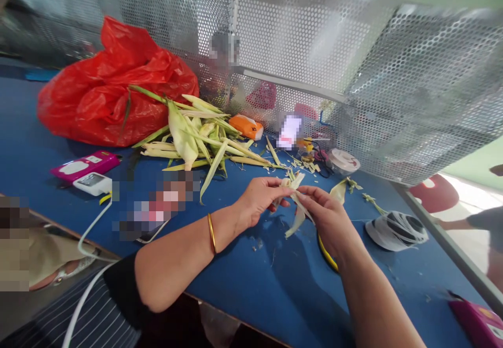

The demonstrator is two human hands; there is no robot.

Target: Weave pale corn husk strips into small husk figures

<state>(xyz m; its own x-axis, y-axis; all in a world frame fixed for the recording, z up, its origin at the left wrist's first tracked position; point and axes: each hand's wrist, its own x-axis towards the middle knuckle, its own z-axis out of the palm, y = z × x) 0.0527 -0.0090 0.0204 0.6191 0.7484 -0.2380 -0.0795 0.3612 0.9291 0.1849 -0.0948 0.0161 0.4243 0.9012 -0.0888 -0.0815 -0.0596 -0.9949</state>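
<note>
Both my hands meet above the blue table [243, 280] and pinch a pale yellow-green leaf strip [295, 201]. My left hand [257, 198], with a gold bangle on its wrist, grips the strip's upper end between thumb and fingers. My right hand [328, 217] is closed on the strip just to the right, and a loose end curls down below it. A yellow band [327, 253] shows under my right wrist.
A heap of green and pale leaves [196, 136] lies behind, in front of a red plastic bag [113, 86]. Near it are an orange object [245, 126], a white lid [343, 160], a black-and-white bundle [396, 230], a pink device [84, 164] and a white charger [93, 183]. Perforated metal screens wall the back.
</note>
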